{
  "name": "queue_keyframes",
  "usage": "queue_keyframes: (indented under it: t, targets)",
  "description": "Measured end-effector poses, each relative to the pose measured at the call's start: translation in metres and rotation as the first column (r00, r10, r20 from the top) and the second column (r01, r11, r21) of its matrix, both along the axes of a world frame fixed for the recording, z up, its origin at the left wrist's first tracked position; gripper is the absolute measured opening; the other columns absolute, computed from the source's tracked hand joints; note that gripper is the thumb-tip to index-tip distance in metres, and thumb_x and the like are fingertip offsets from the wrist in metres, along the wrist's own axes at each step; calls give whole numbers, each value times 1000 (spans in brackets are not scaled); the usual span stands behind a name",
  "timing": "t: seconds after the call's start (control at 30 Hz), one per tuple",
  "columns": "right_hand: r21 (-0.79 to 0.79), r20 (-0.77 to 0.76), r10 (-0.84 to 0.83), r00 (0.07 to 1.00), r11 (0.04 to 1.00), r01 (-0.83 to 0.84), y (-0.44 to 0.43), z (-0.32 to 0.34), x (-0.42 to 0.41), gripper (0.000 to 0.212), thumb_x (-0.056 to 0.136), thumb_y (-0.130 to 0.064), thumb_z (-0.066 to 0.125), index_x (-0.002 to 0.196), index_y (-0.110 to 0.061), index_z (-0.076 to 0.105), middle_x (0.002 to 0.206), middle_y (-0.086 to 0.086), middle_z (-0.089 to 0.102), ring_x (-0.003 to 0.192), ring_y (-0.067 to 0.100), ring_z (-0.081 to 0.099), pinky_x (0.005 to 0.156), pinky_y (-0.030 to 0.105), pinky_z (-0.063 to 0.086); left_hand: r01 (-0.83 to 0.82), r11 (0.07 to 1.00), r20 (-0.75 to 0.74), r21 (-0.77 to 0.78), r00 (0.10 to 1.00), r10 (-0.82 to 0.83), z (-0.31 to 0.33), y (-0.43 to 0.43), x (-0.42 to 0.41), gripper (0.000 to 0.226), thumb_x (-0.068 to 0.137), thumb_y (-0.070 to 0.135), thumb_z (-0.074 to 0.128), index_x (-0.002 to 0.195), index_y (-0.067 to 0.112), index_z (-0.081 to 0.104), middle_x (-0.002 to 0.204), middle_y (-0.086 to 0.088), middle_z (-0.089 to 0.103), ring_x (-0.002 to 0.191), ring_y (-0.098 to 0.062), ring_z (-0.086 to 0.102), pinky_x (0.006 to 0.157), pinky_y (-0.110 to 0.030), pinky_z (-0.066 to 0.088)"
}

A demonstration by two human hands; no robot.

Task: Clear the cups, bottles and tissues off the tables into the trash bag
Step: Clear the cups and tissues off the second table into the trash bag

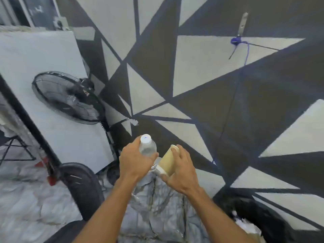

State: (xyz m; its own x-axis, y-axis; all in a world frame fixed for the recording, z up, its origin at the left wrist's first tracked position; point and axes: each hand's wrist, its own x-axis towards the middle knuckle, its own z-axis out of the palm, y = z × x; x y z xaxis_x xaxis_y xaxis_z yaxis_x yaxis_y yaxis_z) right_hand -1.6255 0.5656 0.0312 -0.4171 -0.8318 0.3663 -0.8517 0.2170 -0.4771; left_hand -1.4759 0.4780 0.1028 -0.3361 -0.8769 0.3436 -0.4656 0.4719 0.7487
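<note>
left hand point(135, 160) fingers curl round clear plastic bottle point(147, 146), white cap up. right hand point(182, 171) fingers wrap tan paper cup point(168, 162), tilted, white end lowest. both held in air, side by side, above crumpled grey bag point(157, 204); bag mouth unclear. likely step: drop-off. lower both over opening first, release one at time. bottle looks empty; cup may drip.

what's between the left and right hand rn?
Only what they hold: the clear bottle in the left hand and the tilted paper cup in the right hand, close together above a crumpled grey bag. Head view.
</note>
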Motion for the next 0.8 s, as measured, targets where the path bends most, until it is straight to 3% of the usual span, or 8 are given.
queue_keyframes:
  t: [0.27, 0.43, 0.57, 0.67, 0.8]
  targets:
    - [149, 111, -356, 928, 929, 339, 104, -46, -115, 102, 59, -64, 64, 145, -22, 28, 155, 1, 19, 141, 24, 18, 116, 36, 28, 360, 916, 98, 177, 920, -380, -52, 51, -158, 51, 55, 43, 85, 101, 31, 65, 85, 11, 71, 79, -16, 67, 74, -39, 57]
    - [280, 157, -602, 783, 787, 549, 165, -81, -153, 98, 59, -58, 68, 143, -25, 30, 152, 1, 20, 138, 27, 24, 114, 40, 30, 551, 792, 153, 263, 787, -598, -98, 85, -234, 58, 54, 42, 84, 108, 37, 63, 91, 12, 72, 86, -18, 67, 78, -39, 57]
    - [413, 180, -736, 653, 659, 629, 220, -110, -162, 98, 57, -59, 69, 140, -28, 29, 147, -4, 22, 128, 26, 36, 109, 43, 37, 656, 681, 227, 325, 645, -730, -127, 121, -274, 58, 60, 35, 86, 114, 32, 63, 96, 4, 72, 92, -24, 64, 78, -33, 52]
    - [455, 232, -784, 576, 611, 648, 253, -127, -166, 97, 55, -61, 69, 138, -30, 30, 142, -6, 25, 123, 23, 40, 102, 36, 42, 687, 614, 253, 387, 562, -788, -144, 143, -295, 47, 64, 27, 84, 106, 31, 62, 80, 12, 60, 79, -18, 58, 67, -25, 44]
    - [542, 257, -833, 490, 544, 640, 280, -151, -183, 98, 52, -63, 67, 137, -31, 29, 142, -4, 27, 123, 24, 40, 103, 37, 42, 705, 538, 262, 463, 471, -843, -168, 166, -324, 52, 62, 27, 84, 108, 35, 61, 83, 15, 62, 80, -14, 62, 68, -25, 50]
